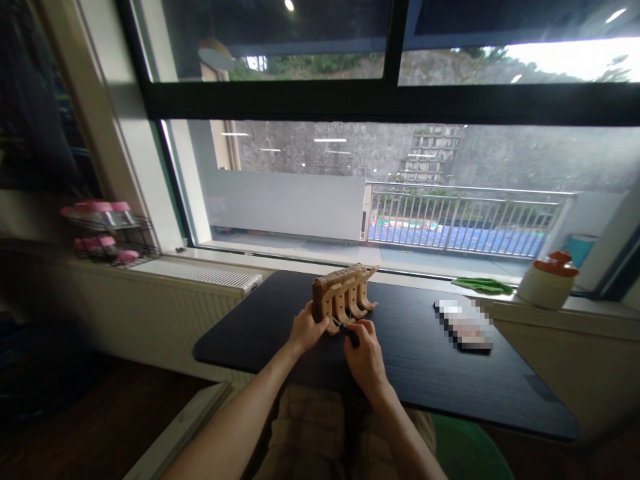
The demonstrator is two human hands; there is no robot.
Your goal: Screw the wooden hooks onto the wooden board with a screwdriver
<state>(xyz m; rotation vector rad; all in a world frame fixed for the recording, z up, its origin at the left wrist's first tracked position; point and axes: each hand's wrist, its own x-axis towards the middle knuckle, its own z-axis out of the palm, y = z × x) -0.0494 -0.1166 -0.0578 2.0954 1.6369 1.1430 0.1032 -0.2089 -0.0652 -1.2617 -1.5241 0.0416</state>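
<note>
A wooden rack (345,293) with a row of several curved hooks stands on the dark table (285,300), its hooks facing right and toward me. My left hand (306,330) grips its near left end, thumb toward the lowest hook. In my right hand (364,350) is a small tool with a black handle (351,335), closed in the fingers. The tool's tip points left at the foot of the nearest hook; whether it touches the wood I cannot tell. Its exact kind is too small to make out.
A blurred-out flat object (465,325) lies on the table's right side. On the window sill are a green cloth (483,286) and a pale jar with an orange lid (547,283). A white radiator (210,275) and a wire rack of pink-lidded jars (107,230) stand left.
</note>
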